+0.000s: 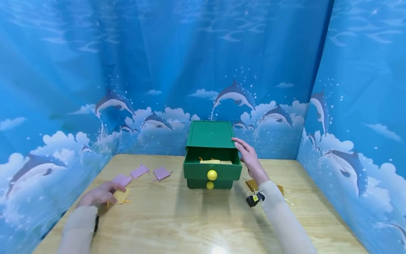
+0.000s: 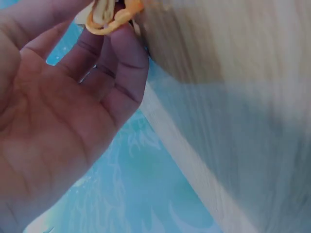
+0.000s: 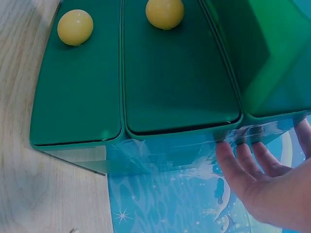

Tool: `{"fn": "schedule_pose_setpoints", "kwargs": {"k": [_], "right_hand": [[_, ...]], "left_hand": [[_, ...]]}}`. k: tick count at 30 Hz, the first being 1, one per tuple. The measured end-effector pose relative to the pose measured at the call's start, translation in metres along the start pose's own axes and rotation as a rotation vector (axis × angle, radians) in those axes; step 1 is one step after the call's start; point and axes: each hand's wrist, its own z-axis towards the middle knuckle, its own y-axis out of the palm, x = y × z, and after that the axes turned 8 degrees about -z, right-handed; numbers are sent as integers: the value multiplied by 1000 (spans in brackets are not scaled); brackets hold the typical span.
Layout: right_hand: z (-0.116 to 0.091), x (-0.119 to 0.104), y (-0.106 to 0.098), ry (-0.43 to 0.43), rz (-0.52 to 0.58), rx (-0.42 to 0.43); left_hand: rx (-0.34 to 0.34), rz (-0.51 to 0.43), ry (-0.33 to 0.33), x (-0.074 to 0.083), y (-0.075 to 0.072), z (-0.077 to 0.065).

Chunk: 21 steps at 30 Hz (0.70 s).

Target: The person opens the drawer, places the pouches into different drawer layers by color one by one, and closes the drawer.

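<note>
At the left of the table, my left hand (image 1: 97, 195) pinches a small yellow drawstring pouch (image 1: 122, 195). Its orange cord (image 2: 116, 22) shows at the fingertips in the left wrist view; most of the pouch is out of that frame. My right hand (image 1: 250, 160) touches the right side of a green drawer cabinet (image 1: 210, 134), fingers extended along the wall in the right wrist view. The cabinet's top drawer (image 1: 195, 170) is pulled out, with pale yellow pouches (image 1: 210, 161) inside. Lower drawers with yellow round knobs (image 3: 75, 27) are closed.
Purple pouches (image 1: 161, 173) lie on the wooden table (image 1: 152, 218) left of the cabinet, one partly behind my left hand. Mustard-brown pouches (image 1: 252, 185) lie on the right, partly hidden by my right forearm. A blue dolphin-print curtain (image 1: 165, 70) surrounds the table.
</note>
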Motion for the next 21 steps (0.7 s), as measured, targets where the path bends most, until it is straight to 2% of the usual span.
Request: {"fn": "schedule_pose_setpoints", "kwargs": {"k": [3,7,11,13,16,21], "right_hand": [[-1,-2,0,24,1,-14],[-4,-6,1,44,13,-33],[-4,-8,0,46,19,-36],[-3,-6,-1,42,20,-30],[0,-3,-1,32,19,-16],[2,0,-2,23,13,-14]], "left_hand": [[11,-29,8,1,5,1],[15,-91,101,2,11,4],[27,-210,136,7,14,12],[49,-263,137,11,14,16],[74,-326,172,17,13,22],[184,-278,201,27,17,26]]}}
